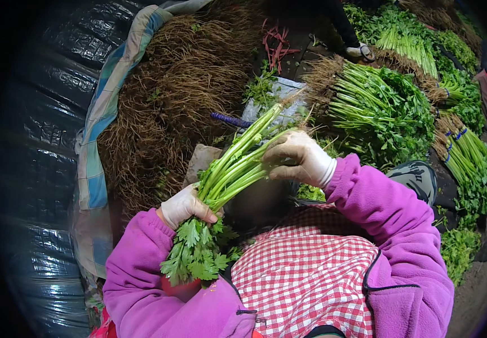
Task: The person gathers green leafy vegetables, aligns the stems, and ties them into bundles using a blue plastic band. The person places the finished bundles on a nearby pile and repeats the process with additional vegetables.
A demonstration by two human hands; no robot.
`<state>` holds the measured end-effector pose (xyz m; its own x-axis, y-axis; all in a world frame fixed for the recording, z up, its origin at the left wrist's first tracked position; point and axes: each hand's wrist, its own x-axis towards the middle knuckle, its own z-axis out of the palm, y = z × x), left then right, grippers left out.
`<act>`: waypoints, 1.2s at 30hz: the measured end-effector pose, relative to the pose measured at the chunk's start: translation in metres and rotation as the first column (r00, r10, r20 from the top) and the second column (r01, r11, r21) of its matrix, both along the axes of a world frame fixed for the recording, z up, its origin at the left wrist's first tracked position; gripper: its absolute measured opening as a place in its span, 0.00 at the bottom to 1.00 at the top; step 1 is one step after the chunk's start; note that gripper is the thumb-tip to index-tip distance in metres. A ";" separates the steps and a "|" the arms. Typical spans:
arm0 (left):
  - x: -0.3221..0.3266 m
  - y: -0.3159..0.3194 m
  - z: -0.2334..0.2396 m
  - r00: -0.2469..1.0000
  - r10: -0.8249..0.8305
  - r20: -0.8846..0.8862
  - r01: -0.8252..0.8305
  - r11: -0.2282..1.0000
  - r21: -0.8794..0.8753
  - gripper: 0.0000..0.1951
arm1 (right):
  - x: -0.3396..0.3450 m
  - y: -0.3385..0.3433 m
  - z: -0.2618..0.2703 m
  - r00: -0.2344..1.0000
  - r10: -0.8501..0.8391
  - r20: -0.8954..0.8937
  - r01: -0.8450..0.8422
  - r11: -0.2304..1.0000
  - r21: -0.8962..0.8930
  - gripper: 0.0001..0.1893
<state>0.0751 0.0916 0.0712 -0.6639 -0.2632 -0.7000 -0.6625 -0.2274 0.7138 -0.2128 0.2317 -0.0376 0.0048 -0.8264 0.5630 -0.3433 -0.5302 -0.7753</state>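
A bunch of leafy celery (237,162) lies slantwise before me, its roots up to the right and its leaves hanging down to the left. My left hand (190,207), in a white glove with bare thumb tip, grips the stalks just above the leaves. At the root end, my right hand (296,158), in a soiled white glove, has its fingers bent at the stalks; whether they pinch a stalk is hidden. Under the roots lies a pale sheet (283,99) with loose leaves. A purple-wrapped handle (231,120) sticks out left of the stalks.
A large heap of rooty celery (184,84) fills the left, edged by a checked cloth (93,148). At right lie a loose celery pile (378,105) and blue-banded bundles (467,156). Red strips (276,44) lie at the top, near another person's gloved hand (359,51).
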 end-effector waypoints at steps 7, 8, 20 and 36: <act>0.020 -0.006 -0.017 0.999 0.010 -0.053 0.000 0.985 0.175 0.37 | 0.028 0.000 0.001 0.905 -0.192 -0.380 0.118 0.971 -0.209 0.18; 0.022 -0.005 -0.019 0.998 0.042 -0.056 -0.030 0.982 0.189 0.37 | 0.028 0.001 0.000 0.930 -0.214 -0.298 0.161 0.968 -0.194 0.16; 0.042 0.007 -0.043 0.970 0.244 0.013 -0.204 0.776 0.597 0.43 | 0.028 -0.001 -0.015 0.436 -0.130 0.890 -0.216 0.945 0.244 0.06; 0.076 0.006 -0.069 0.939 0.333 -0.089 -0.224 0.786 0.576 0.45 | -0.075 0.002 -0.023 0.575 -0.496 -0.651 0.764 0.610 0.211 0.17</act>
<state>0.1512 0.0974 0.0021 -0.7472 -0.0638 -0.6615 -0.3840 -0.7709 0.5081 -0.2882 0.2334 -0.0609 -0.4643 -0.8544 0.2332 -0.8289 0.3264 -0.4543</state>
